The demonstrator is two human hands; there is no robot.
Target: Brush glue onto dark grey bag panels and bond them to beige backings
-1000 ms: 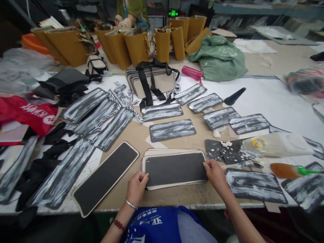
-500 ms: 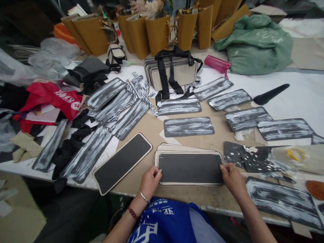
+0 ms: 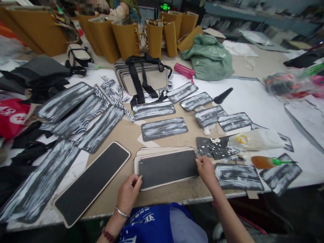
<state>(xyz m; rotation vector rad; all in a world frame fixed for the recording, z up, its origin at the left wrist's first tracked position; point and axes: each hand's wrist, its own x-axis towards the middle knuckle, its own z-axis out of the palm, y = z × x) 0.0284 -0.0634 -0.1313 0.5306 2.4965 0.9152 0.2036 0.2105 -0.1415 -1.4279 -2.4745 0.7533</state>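
Observation:
A black rectangular panel [image 3: 168, 168] lies on top of a small stack of cream-edged boards [image 3: 149, 151] at the table's front edge. My left hand [image 3: 129, 189] pinches its left end near the lower corner. At the opposite end, my right hand [image 3: 204, 166] has thumb and fingers closed on the same panel. Left of the stack, a second black panel with a cream border [image 3: 92, 184] lies slanted. Beyond the stack is a dark piece streaked with white [image 3: 164, 128], one of several such pieces spread around on both sides.
Farther back stand a strapped bundle of boards [image 3: 144, 76], a pink roll [image 3: 184, 71], a green plastic bag [image 3: 209, 59] and several tan bags [image 3: 126, 38]. An orange-brown tool [image 3: 263, 162] lies at right. Another person's hand [image 3: 120, 10] shows at the top.
The view has turned to the right, so the table's things appear farther left and more shows at right. Both hands still hold the panel's ends.

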